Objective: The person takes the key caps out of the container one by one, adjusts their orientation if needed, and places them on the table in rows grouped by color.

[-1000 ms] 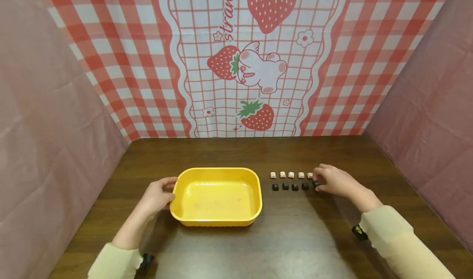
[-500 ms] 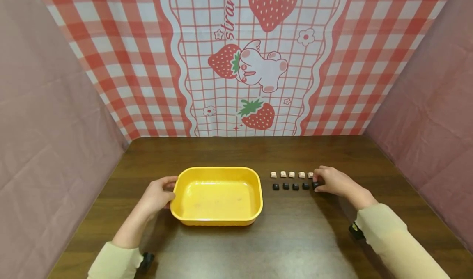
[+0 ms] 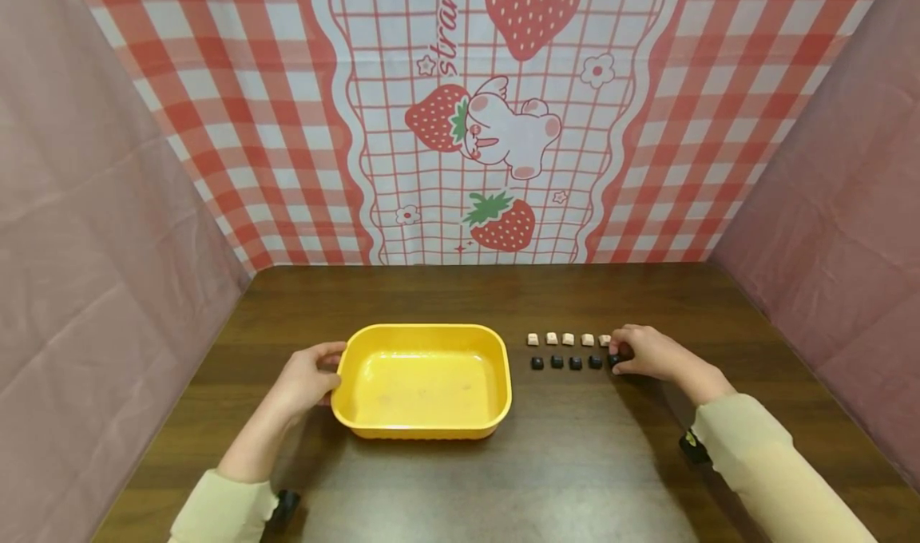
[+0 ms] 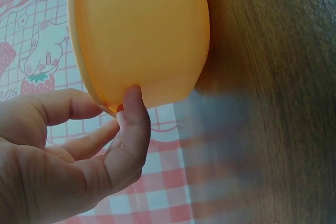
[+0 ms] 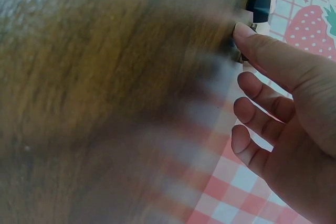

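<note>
Head view shows little change from a moment ago: the left hand [image 3: 305, 379] still holds the yellow tub's [image 3: 424, 427] left rim, and the right hand [image 3: 647, 353] still pinches the last black keycap [image 3: 613, 360]. That small dark square sits at the right end of the near row on the table [image 3: 575, 463].

Red cursive lettering "straw…", cut off by the top edge, runs upward on the red-and-white checked strawberry backdrop cloth [image 3: 460, 112], well beyond both hands; nothing else is legible.
</note>
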Motion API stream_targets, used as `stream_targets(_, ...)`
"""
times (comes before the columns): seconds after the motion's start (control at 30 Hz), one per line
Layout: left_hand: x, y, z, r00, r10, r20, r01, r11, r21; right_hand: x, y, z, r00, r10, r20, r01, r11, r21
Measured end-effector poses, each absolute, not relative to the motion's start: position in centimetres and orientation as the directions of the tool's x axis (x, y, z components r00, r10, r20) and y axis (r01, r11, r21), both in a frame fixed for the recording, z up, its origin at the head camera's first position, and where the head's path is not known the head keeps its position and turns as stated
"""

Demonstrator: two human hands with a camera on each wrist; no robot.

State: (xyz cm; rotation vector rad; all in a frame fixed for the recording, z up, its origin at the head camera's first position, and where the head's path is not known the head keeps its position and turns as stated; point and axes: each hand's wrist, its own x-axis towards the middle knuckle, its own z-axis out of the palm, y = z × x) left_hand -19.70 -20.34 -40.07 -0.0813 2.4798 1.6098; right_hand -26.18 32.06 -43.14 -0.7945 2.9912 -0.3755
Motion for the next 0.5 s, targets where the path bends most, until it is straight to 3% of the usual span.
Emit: stream_targets(0.5,-19.7,-20.4,-40.2,-0.981,0.050,-0.187,-0.149,0.416,0.897,-25.6,32.2,-42.0,-0.865,-0.497,0.068,-0.499,0.839,-0.218)
